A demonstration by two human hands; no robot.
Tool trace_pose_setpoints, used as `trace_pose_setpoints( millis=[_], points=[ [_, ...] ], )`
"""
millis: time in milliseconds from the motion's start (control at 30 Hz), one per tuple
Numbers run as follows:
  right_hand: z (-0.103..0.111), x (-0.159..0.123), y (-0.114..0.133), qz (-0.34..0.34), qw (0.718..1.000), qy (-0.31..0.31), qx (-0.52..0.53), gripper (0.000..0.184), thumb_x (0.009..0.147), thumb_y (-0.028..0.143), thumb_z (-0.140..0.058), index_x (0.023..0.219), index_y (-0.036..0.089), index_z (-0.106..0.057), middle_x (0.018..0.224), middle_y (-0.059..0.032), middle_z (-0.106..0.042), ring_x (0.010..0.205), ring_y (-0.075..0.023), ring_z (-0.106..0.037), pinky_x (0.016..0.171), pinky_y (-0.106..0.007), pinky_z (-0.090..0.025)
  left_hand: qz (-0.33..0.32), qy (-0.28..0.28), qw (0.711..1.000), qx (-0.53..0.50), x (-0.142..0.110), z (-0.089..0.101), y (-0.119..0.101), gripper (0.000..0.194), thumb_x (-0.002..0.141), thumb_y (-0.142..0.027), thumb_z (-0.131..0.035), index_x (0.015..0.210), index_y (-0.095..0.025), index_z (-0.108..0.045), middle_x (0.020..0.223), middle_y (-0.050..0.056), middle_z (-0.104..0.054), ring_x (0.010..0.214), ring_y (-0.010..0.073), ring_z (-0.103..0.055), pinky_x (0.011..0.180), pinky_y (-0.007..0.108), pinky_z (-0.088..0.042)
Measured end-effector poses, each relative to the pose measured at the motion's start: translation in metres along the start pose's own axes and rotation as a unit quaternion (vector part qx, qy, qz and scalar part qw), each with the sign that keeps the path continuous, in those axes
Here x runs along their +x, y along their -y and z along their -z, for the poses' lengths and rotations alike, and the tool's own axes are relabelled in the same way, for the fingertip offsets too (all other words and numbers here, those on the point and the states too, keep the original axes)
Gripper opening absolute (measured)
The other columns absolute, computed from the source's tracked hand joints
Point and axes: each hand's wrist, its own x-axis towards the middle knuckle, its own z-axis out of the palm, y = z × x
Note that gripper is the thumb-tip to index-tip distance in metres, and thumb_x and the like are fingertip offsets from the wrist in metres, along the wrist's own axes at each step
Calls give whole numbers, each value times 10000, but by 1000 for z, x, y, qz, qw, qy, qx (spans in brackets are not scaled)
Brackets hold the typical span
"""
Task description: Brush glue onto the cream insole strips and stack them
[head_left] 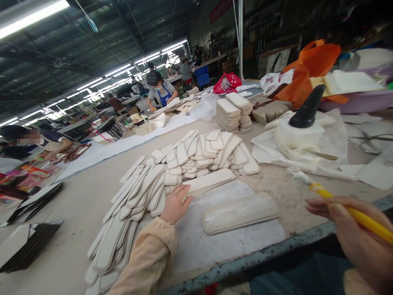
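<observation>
My left hand [176, 203] has its fingers closed at the near-left end of a pale rounded strip [211, 181], which lies at the edge of a heap of similar strips [181, 159]. A yellow-handled brush [357, 214] is gripped in my right hand [353, 233]; white paste coats its bristles. Between the hands, a glossy, wet-looking strip [241, 213] lies on a white sheet [202, 250]. Beyond the brush stands a white paste-smeared tub [299, 139] with a black horn-shaped piece [308, 107] on top and a spatula [324, 155] at its side.
Neat stacks of strips [229, 112] stand behind the heap. Dark-edged panels [33, 246] lie at left, scissors [368, 141] at far right. An orange bag [316, 61] rests at the back right. The table's metal edge [254, 258] runs along the front. Co-workers [162, 92] work farther away.
</observation>
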Motion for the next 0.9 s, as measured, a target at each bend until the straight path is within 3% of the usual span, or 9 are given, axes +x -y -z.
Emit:
trace_pose_setpoints(
  millis=[167, 333, 567, 667, 767, 900],
  points=[
    [4, 15, 13, 40, 999, 25, 5, 71, 864, 272, -599, 895, 220, -635, 931, -96, -670, 812, -164, -671, 827, -251, -554, -34, 59, 997, 26, 34, -9, 21, 237, 819, -301, -618, 1039, -239, -682, 1078, 62, -674, 1022, 224, -601, 945, 414, -486],
    [3, 14, -12, 77, 996, 37, 27, 98, 820, 273, -636, 881, 197, -642, 882, -58, -672, 754, -162, -670, 749, -236, -575, -45, 91, 994, 29, 44, -11, 29, 168, 814, -300, -623, 915, -217, -728, 1002, 75, -689, 935, 210, -627, 884, 365, -509],
    [4, 9, -38, 85, 993, 79, 15, 107, 836, 248, -612, 926, 213, -658, 931, -61, -672, 798, -194, -671, 781, -312, -555, -76, 113, 990, 17, 57, 3, 30, 222, 878, -295, -514, 818, -213, -711, 899, 42, -704, 833, 155, -650, 795, 273, -525],
    [1, 8, -39, 81, 993, 76, 32, 156, 865, 250, -575, 993, 214, -656, 992, -85, -664, 810, -217, -672, 770, -377, -567, -66, 58, 995, 36, 58, 18, 19, 265, 919, -270, -408, 904, -182, -657, 932, 81, -677, 881, 186, -633, 825, 316, -507],
    [-4, 8, -36, 81, 990, 80, 78, 199, 890, 247, -540, 1062, 197, -626, 1104, -130, -633, 876, -248, -671, 803, -446, -563, -53, 5, 997, 47, 53, 40, -4, 260, 935, -261, -364, 969, -168, -604, 943, 103, -661, 887, 210, -625, 805, 338, -490],
    [-12, 9, -26, 32, 967, 145, 206, 196, 885, 282, -560, 1072, 247, -512, 1282, -142, -543, 1113, -309, -589, 937, -547, -475, -116, 34, 993, -11, 42, 59, -54, 185, 927, -229, -407, 945, -192, -587, 851, 38, -673, 789, 152, -633, 730, 246, -478]
  ],
)
